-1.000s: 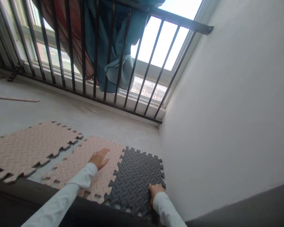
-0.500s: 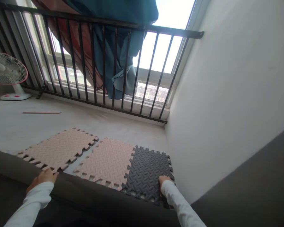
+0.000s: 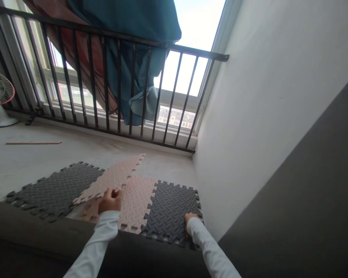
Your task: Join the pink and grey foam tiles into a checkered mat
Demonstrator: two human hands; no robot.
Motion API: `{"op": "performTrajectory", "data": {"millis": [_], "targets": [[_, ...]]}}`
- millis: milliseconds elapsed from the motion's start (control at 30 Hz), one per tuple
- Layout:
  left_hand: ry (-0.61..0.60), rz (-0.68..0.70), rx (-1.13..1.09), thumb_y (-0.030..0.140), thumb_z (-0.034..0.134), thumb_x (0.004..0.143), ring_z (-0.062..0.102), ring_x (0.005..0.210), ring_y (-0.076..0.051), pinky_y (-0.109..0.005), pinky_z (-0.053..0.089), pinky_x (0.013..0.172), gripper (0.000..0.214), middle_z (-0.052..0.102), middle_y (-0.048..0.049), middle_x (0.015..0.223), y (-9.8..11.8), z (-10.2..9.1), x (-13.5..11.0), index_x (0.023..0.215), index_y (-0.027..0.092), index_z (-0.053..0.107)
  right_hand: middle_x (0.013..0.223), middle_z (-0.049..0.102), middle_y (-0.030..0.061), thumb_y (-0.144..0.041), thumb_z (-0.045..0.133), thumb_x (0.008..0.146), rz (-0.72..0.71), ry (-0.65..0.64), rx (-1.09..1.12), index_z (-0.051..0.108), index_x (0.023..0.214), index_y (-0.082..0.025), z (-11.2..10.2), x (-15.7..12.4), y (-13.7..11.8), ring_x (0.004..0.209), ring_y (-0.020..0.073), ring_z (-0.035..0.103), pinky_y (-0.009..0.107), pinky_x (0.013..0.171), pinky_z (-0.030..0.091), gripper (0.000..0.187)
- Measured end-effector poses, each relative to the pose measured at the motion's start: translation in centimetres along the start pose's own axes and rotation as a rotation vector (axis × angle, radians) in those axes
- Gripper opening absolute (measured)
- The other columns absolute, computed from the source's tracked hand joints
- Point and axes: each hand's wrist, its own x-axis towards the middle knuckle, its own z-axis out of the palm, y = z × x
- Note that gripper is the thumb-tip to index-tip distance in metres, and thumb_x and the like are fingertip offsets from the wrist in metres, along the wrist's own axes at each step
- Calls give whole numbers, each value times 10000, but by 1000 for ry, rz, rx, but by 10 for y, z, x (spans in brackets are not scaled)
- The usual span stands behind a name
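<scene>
My left hand (image 3: pixel 110 200) is closed on the near edge of a pink foam mat tile (image 3: pixel 113 173). That tile is lifted and tilted above another pink tile (image 3: pixel 137 200) on the ledge, partly covering it. My right hand (image 3: pixel 191 221) has its fingers curled at the near right part of a black foam tile (image 3: pixel 174 204); the fingertips are partly hidden. This black tile lies flat against the right side of the lower pink one, their toothed edges meeting. At the left lies a second black tile (image 3: pixel 58 187), its right corner under the raised pink tile.
A black metal railing (image 3: pixel 133 87) runs along the window, with a blue and red curtain (image 3: pixel 113 58) behind it. A fan (image 3: pixel 0 92) stands far left, near a thin brown stick (image 3: pixel 33 143). The white wall (image 3: pixel 263 104) bounds the right side.
My left hand has taken the left pink tile and carried it rightward over the other pink tile, uncovering a black tile beneath. My right hand stays at the right black tile. The view has shifted.
</scene>
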Motion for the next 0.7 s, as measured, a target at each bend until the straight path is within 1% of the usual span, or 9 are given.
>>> {"op": "performTrajectory", "data": {"millis": [100,200,233,267,333,433,500,567,700], "targets": [[-304,299,-65,384,324,758,582,839,-178,-284,432,758,389,642,-92,923,44,37,-66,1002,170,539,1234,478,152,-185,729,461,75,-18,50,462,1204,-178,5,-10,5,1144,271,432,368,912,399,789],[-872,611,-193,353,452,695,602,678,-124,-250,472,690,623,635,-46,1018,66,67,-122,1280,203,301,1338,354,132,-225,553,677,149,127,211,348,1290,-148,21,-23,10,1216,207,347,304,987,332,651],[-931,697,-198,346,470,681,607,737,-130,-253,467,745,666,635,-44,1030,68,73,-132,1301,202,271,1342,349,122,-220,477,726,167,185,251,352,1287,-120,28,-28,10,1230,183,324,275,1014,296,584],[-929,744,-165,336,460,688,600,835,-139,-264,447,815,662,622,-52,1067,67,77,-136,1307,199,269,1346,347,104,-211,419,751,172,234,280,363,1280,-114,35,-32,9,1238,166,310,256,1028,271,541],[-802,744,21,296,428,704,498,1076,-170,-297,357,949,627,529,-102,1214,56,80,-126,1300,146,300,1366,318,61,-237,401,759,155,292,309,382,1271,-162,46,-39,5,1244,166,300,264,1035,266,518],[-615,533,451,338,441,699,267,1263,-256,-429,229,1026,691,280,-161,1387,27,81,-88,1308,60,269,1394,261,58,-346,451,743,128,274,291,385,1269,-219,49,-44,-10,1245,210,298,319,1014,290,545],[-595,404,610,469,415,698,152,1303,-271,-506,169,1027,754,146,-117,1434,3,84,-64,1331,108,219,1404,232,83,-422,481,726,119,260,256,360,1283,-235,43,-39,-21,1255,237,273,349,996,296,600],[-604,371,692,538,362,697,93,1316,-252,-531,119,1027,757,82,-68,1446,-19,90,-49,1337,167,205,1412,201,105,-483,511,701,112,256,216,315,1304,-250,34,-29,-29,1269,271,228,395,983,286,676],[-605,343,715,618,306,664,58,1321,-239,-556,98,1009,774,75,-28,1449,-48,105,-41,1333,244,194,1411,170,157,-582,509,670,154,271,177,279,1321,-226,16,1,-37,1279,340,141,502,982,198,776]]}}
